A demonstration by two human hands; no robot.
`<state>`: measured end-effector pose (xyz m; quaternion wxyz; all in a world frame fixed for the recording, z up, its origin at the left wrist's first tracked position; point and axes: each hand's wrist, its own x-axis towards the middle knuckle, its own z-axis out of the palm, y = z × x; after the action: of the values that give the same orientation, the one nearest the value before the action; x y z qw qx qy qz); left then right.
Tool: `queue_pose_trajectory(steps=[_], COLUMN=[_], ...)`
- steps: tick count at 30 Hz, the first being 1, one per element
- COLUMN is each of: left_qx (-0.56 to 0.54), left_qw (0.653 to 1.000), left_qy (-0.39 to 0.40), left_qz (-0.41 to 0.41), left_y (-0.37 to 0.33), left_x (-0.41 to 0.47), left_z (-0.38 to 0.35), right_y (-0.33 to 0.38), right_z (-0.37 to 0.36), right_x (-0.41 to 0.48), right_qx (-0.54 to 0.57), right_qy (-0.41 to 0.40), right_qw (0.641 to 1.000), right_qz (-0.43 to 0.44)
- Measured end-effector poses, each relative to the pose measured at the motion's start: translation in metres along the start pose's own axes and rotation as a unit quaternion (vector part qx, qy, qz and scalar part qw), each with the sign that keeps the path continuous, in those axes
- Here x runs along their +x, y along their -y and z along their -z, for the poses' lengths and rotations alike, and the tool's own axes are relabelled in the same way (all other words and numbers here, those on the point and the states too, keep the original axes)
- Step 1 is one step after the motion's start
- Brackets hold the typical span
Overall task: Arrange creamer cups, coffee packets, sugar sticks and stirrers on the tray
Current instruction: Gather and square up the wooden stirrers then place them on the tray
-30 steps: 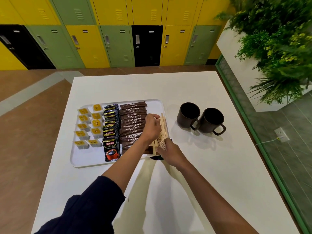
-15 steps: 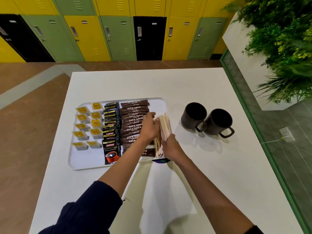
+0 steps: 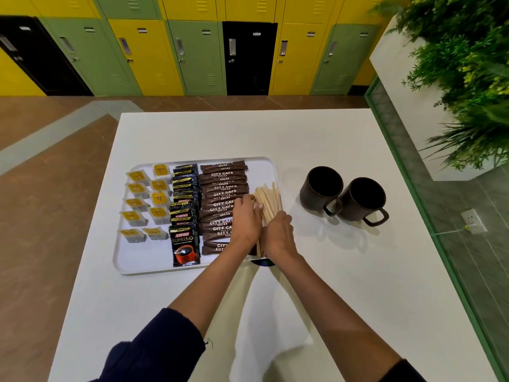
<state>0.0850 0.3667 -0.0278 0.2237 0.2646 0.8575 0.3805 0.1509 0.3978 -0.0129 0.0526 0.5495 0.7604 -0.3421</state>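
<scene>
Two hands close on the stirrers [image 3: 268,198] at the right edge of the tray [image 3: 146,256].
The left hand [image 3: 246,220] and the right hand [image 3: 278,235] lie side by side, close together, each with fingers curled round the fanned wooden bundle: the left takes it from the tray's inner side, the right from the outer side. The bundle's far ends splay toward the lockers [image 3: 198,56], just beside the column of brown sugar sticks [image 3: 223,186]. Left of those runs a column of black coffee packets [image 3: 185,188], then two columns of yellow-lidded creamer cups [image 3: 147,201]. Two dark mugs [image 3: 311,201] stand touching each other on the white table [image 3: 316,133], right of the tray and apart from it.
</scene>
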Motion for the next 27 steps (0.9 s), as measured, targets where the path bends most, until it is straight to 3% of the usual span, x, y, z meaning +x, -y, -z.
queue_pose_trajectory(steps=[12,19,27], left_qx=[0.014,0.017,0.011], left_qw=[1.0,0.999,0.999], left_qy=[0.012,0.019,0.008], left_qz=[0.011,0.034,0.039], left_y=[-0.002,-0.002,-0.002], left_x=[0.002,-0.002,0.004], left_z=[0.001,-0.001,-0.004], right_y=[-0.014,-0.02,-0.017], right_z=[0.022,0.027,0.027], right_x=[-0.003,0.008,0.019], right_qx=[-0.126,-0.022,-0.032], right_qy=[-0.03,-0.024,-0.011], right_qw=[0.988,0.994,0.993], right_qz=[0.086,0.103,0.117])
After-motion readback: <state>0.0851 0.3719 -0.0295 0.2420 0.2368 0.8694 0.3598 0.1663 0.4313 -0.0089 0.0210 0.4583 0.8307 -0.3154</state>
